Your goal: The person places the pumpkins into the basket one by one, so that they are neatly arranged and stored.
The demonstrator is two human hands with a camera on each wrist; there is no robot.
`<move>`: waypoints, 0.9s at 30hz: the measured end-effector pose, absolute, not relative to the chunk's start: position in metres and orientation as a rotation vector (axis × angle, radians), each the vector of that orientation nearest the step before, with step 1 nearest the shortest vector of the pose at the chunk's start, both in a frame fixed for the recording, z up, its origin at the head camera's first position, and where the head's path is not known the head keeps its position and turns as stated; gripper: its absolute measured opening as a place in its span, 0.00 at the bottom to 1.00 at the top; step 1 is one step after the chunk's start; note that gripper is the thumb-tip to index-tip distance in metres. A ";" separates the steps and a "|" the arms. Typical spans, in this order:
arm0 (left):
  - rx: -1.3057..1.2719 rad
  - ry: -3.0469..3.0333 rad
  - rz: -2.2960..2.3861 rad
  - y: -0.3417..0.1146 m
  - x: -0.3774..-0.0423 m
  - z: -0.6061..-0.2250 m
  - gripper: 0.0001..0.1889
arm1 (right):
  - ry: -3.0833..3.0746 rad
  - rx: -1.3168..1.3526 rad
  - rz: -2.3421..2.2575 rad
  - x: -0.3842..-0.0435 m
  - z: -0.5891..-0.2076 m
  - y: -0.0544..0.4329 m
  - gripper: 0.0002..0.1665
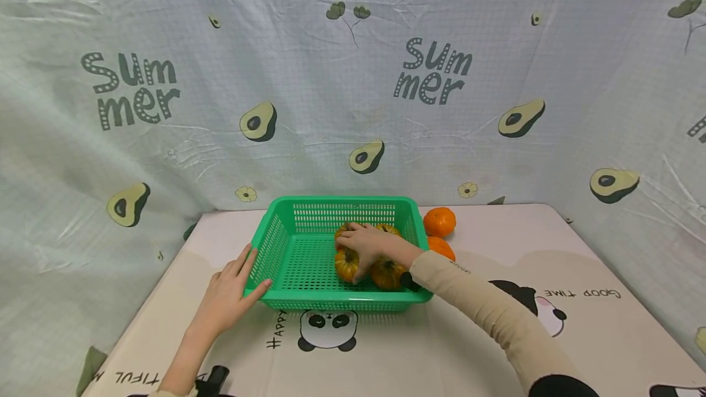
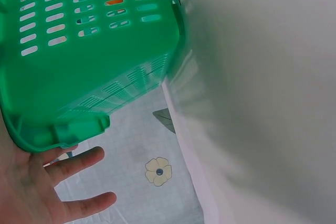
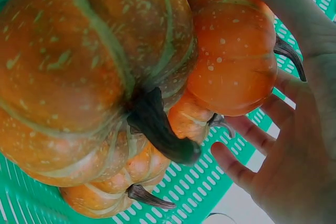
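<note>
A green plastic basket (image 1: 339,294) stands on the table with several orange-and-green pumpkins inside, toward its right half. At its left rim my left hand (image 1: 223,299) rests with fingers straight and spread; the left wrist view shows the fingers (image 2: 76,165) outside the rim. My right hand (image 1: 369,244) reaches into the basket and holds a small pumpkin (image 3: 231,51), the thumb on one side and some fingertips hidden behind it. Close to the right wrist camera is a larger pumpkin (image 3: 89,72) with a dark stem. Another pumpkin (image 3: 115,195) lies lower in that view.
Two orange round fruits (image 1: 439,222) sit on the table just outside the basket's right side, one partly hidden by the right forearm. The table cover (image 1: 469,348) has panda prints. A cloth (image 1: 309,78) with avocado prints hangs behind the table.
</note>
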State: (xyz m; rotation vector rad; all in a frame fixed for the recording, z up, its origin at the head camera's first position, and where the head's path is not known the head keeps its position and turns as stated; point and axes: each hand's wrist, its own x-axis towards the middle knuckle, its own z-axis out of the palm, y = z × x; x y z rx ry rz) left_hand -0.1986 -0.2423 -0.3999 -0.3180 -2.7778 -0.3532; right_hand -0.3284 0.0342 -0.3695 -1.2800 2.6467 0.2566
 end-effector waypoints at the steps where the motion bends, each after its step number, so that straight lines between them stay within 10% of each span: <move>1: -0.318 -2.778 -0.356 -0.242 -0.199 -0.400 0.38 | 2.648 -1.280 0.248 -0.329 -0.370 0.035 0.44; 27: -0.327 -2.782 -0.381 -0.243 -0.200 -0.401 0.38 | 2.771 -1.458 0.078 -0.317 -0.337 0.041 0.33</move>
